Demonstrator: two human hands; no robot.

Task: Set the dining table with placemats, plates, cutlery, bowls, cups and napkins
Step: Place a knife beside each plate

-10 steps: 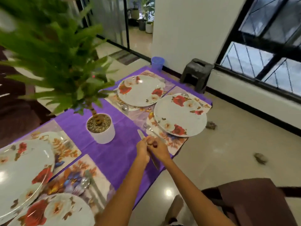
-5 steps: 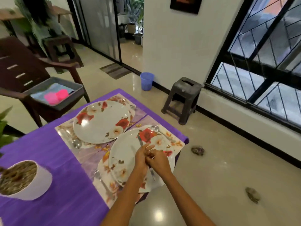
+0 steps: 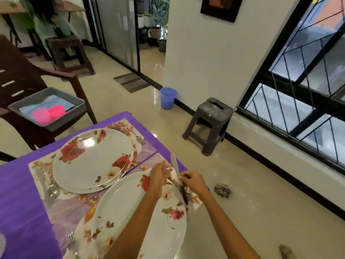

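Note:
Two white floral plates lie on floral placemats on the purple tablecloth: a far plate and a near plate. My right hand pinches a table knife with a dark handle, its blade pointing away, over the right edge of the near plate's placemat. My left hand hovers just left of the blade with fingers spread, holding nothing I can make out. A spoon lies left of the far plate, and a fork left of the near plate.
A brown chair beyond the table carries a grey tray with pink cups. A dark plastic stool and a blue bucket stand on the floor by the wall. The table edge runs just right of my hands.
The view has swung right along the table and the potted plant has left the frame. The knife has moved from above the near plate to its right edge. My left hand's fingers have spread.

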